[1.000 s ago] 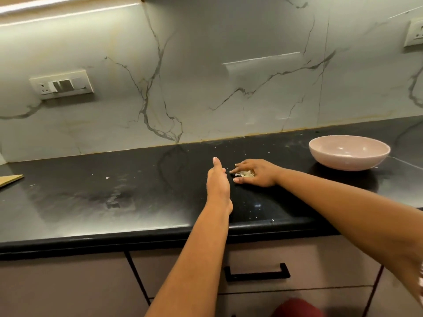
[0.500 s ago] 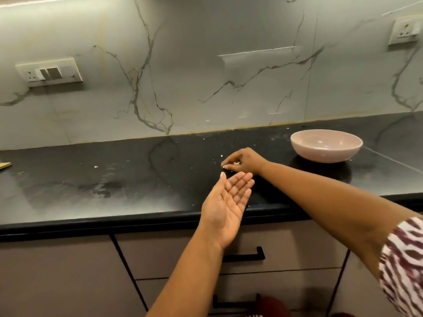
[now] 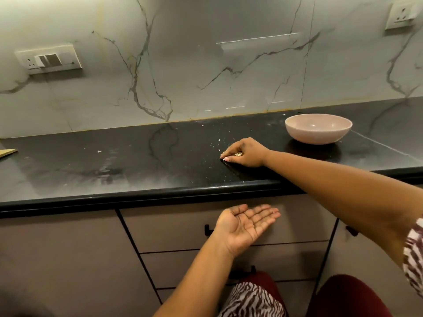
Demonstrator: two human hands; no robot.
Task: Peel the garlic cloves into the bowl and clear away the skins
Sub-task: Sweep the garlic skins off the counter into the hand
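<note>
Black countertop (image 3: pixel 114 170) carries the pink bowl (image 3: pixel 318 129); left of that bowl, my right hand (image 3: pixel 246 153) curls round garlic skins (image 3: pixel 238 153). My left hand (image 3: pixel 245 225) waits flat, palm up, empty, below the counter edge.

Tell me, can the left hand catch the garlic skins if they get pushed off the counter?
Probably yes: the left hand waits open, palm up, below the counter edge, with nothing between it and the skins.

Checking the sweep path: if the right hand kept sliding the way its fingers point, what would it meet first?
The right hand points left along the countertop; only scattered skin crumbs lie ahead, otherwise apparently free.
</note>
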